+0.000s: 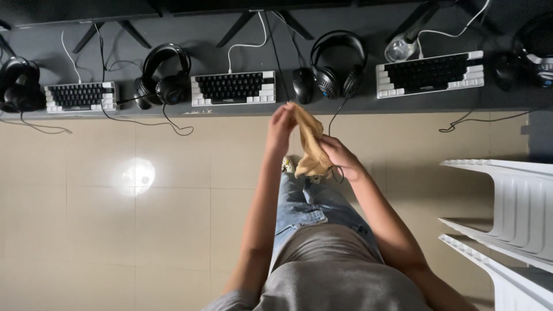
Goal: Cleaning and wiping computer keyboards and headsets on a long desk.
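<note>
I stand facing a long dark desk (322, 106) and hold a crumpled tan cloth (311, 144) in front of me with both hands. My left hand (280, 129) pinches the cloth's upper end, just short of the desk's front edge. My right hand (341, 156) grips the lower part of the cloth. The cloth hangs between the two hands above the tiled floor. A black headset cable dangles from the desk edge close to my right hand.
On the desk lie three black-and-white keyboards (233, 88), black headsets (337, 63) and a black mouse (302, 84), with monitor stands behind. White plastic chairs (507, 201) stand at the right. The beige tiled floor (138, 190) shows a bright light reflection.
</note>
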